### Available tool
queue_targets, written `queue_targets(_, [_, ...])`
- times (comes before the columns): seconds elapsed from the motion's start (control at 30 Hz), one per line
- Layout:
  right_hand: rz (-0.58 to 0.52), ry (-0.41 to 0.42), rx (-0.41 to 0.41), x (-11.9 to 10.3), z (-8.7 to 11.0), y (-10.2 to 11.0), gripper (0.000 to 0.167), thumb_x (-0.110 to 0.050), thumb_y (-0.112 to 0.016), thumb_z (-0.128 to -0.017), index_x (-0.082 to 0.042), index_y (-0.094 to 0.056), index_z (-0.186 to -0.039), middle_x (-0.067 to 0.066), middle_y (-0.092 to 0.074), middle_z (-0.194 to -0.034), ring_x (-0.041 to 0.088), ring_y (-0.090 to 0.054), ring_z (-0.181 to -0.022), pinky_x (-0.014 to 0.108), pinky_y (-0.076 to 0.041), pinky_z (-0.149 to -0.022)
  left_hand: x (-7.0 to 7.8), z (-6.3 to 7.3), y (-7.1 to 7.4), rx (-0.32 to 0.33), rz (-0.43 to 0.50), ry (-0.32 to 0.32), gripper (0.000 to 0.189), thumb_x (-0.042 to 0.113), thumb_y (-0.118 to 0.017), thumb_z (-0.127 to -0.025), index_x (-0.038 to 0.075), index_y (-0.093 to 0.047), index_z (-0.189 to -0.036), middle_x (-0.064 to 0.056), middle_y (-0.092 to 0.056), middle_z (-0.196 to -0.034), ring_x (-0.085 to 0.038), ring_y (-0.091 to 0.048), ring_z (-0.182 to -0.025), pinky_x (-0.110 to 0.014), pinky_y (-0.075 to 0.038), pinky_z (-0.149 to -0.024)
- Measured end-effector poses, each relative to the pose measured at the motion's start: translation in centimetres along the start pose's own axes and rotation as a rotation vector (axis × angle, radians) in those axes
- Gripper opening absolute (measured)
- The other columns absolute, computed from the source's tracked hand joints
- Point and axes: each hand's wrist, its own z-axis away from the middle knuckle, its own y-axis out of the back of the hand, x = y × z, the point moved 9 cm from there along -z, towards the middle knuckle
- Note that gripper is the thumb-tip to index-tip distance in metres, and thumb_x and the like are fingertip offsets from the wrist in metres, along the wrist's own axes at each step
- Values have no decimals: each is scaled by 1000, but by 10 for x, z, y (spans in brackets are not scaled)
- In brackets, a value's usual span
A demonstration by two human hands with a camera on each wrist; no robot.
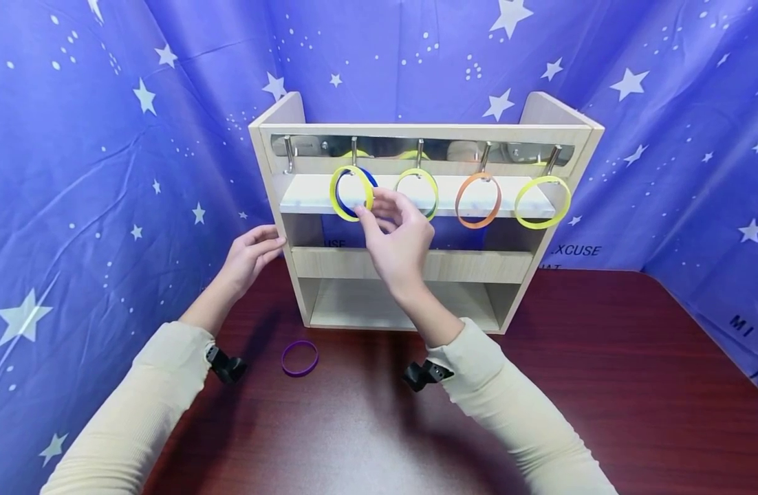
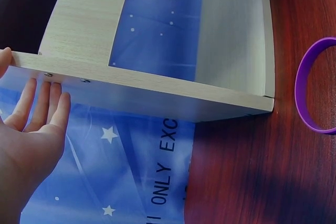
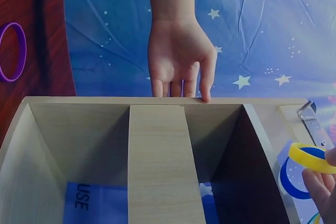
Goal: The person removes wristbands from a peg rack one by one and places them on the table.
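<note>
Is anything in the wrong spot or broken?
Maybe the purple ring: it lies alone on the table in front of the wooden rack, while the other rings are up by the hooks. The leftmost hook has no ring. I see nothing broken.

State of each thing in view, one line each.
Shelf: upright on table
Left hand: touching shelf's left side
Right hand: pinching left yellow band
Left yellow band: at second hook from left; whether hung, unclear
Blue band: behind it; support unclear
Leftmost hook: bare
Middle yellow band: hanging on middle hook
Orange band: hanging on fourth hook
Right yellow band: hanging on rightmost hook
Purple band: flat on table
Curtain: hanging behind shelf
</note>
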Motion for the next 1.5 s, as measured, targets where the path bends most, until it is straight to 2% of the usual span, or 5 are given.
queue_targets(0.5, [-157,-50,30,2,-6,3,28,0,-77,-76,6,-70,-103,26,-72,-90,-5,-67,-69,24,-60,-69,0,1,0,12,-18,14,18,-3,-50,-92,7,-51,-107,7,-61,-94,-1,-62,-89,-11,-52,-86])
queue_targets(0.9, [-318,-62,11,-2,-4,6,27,6,-75,-76,12,-68,-102,34,-69,-93,2,-71,-71,31,-61,-71,-1,2,-1,17,-23,28,20,-2,-51,-92,6,-49,-110,6,-59,-95,0,-62,-90,-11,-52,-86])
queue_targets(1.13, [-324,-106,-61,8,13,4,26,4,-75,-77,10,-69,-101,31,-70,-93,5,-71,-69,30,-61,-71,-2,1,1,23,15,14,20,-3,-51,-91,14,-58,-98,6,-60,-92,-2,-63,-88,-13,-53,-85])
queue_targets(1.3, [-369,-190,-123,25,28,-2,26,7,-73,-77,12,-68,-103,34,-68,-94,8,-72,-71,35,-61,-72,-4,1,1,18,-7,19,18,-2,-50,-92,10,-52,-105,7,-60,-94,-1,-63,-90,-12,-52,-85])
queue_targets(1.5, [-432,-289,-173,43,41,-10,27,11,-70,-79,16,-65,-105,15,-74,-84,7,-72,-70,35,-61,-71,-3,-1,1,16,-2,12,19,-4,-50,-92,9,-52,-106,6,-61,-94,-1,-63,-90,-12,-52,-86])
